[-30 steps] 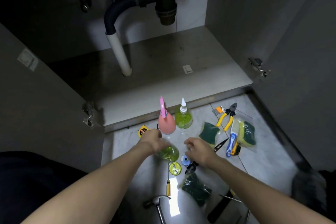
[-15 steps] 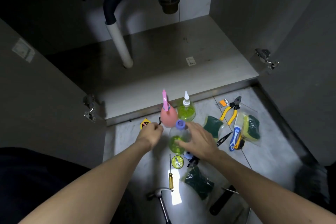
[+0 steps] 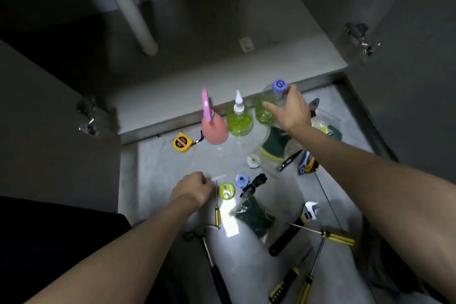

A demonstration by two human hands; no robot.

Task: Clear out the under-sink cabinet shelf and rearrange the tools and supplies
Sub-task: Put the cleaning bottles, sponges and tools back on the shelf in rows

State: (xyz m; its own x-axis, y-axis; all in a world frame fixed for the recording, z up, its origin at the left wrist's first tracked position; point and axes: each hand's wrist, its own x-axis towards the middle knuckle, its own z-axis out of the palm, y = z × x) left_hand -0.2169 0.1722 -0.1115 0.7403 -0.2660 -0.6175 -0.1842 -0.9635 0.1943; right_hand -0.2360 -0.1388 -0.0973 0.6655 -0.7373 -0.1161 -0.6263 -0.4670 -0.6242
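My right hand [image 3: 291, 111] grips a clear bottle of green liquid with a blue cap [image 3: 267, 103], held upright near the cabinet shelf's front edge [image 3: 187, 96]. To its left on the floor stand a green bottle with a white nozzle [image 3: 239, 118] and a pink spray bottle [image 3: 213, 126]. My left hand [image 3: 193, 189] hovers low over the floor with fingers curled, holding nothing I can see, just left of a thin yellow-handled screwdriver [image 3: 217, 207].
Tools lie scattered on the floor: a yellow tape measure [image 3: 182, 142], round green lid [image 3: 227, 190], blue cap [image 3: 241, 179], green sponges [image 3: 272, 143], bagged scourer [image 3: 254, 217], adjustable wrench [image 3: 293, 232], hammer [image 3: 207, 249], more screwdrivers [image 3: 328, 234]. A white drain pipe [image 3: 133, 10] stands on the shelf. Cabinet doors flank both sides.
My right hand has lifted the blue-capped bottle from the floor's middle and carried it right, toward the shelf edge. My left hand has pulled back toward me.
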